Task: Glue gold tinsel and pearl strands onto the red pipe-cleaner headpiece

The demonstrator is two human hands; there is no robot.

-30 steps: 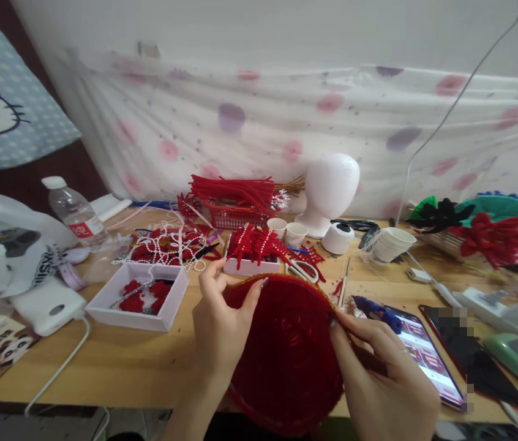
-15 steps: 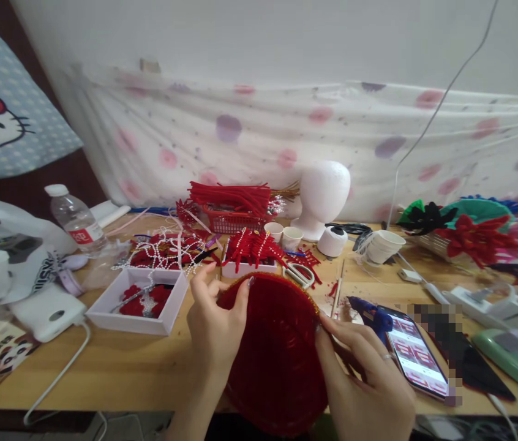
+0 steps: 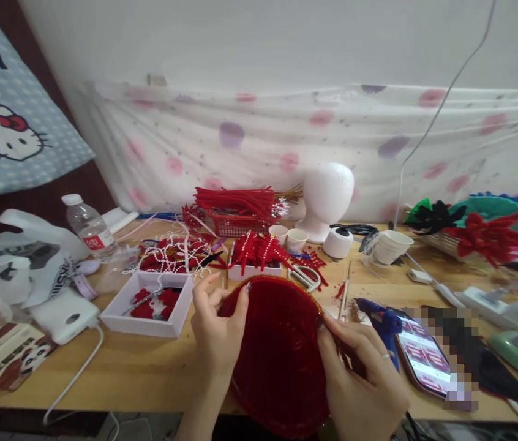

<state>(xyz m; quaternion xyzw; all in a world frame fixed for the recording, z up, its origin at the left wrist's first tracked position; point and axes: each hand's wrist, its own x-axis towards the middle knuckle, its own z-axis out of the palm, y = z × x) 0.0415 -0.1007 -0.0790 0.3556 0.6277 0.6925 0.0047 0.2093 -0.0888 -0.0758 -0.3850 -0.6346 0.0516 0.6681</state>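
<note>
A white patterned sheet [image 3: 281, 131] hung beyond both hands, behind the wooden surface [image 3: 144, 373] over which they worked. The round red piece [image 3: 281, 361], edged with gold trim, lay between the left hand [image 3: 220, 331] and the right hand [image 3: 364, 367], its face tilted toward the wearer. A white foam head [image 3: 327, 193] stood well beyond the right hand, and an open white box [image 3: 142, 324] with red pieces inside sat just left of the left hand. The left hand was clamped on the upper-left edge of the red piece, its thumb on the face near the rim; the right hand pinched the edge on the other side. A lit phone [image 3: 424, 355] rested to the right of the right hand, with a blue glue gun [image 3: 381, 318] just past that hand's knuckles. White-handled scissors [image 3: 318, 282] lay farther off, between the two hands.
</note>
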